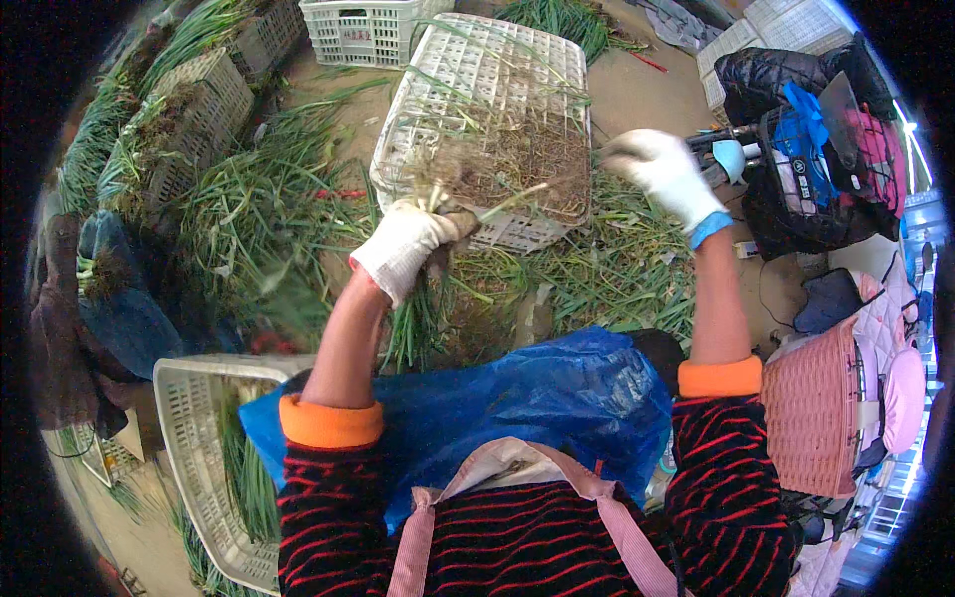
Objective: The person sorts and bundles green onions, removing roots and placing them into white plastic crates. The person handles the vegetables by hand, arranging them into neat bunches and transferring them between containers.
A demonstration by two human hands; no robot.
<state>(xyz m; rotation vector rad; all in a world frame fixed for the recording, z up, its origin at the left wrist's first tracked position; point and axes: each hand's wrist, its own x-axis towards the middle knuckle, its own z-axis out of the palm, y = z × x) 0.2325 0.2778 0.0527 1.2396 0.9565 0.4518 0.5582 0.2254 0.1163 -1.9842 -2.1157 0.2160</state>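
Note:
My left hand (414, 239), in a white knit glove, grips a bunch of green onions (418, 321); their pale root ends point away from me and the green leaves hang below the fist. One loose stalk sticks out to the right of it. Just beyond is an overturned white plastic crate (477, 67), its surface strewn with roots and dry soil. To the right of that crate my right hand (656, 164), gloved in white and blurred, is raised with its fingers bent; whether it holds anything is not clear. A blue plastic sheet (522, 395) covers my lap.
Heaps of loose green leaves (261, 224) lie left and right of the crate. A white crate with green onions (171, 418) stands at my lower left, beside a person's blue trouser leg (127, 298). Loaded crates (201, 119) line the upper left. At right are a pink wicker basket (809, 410) and a black basket (791, 216).

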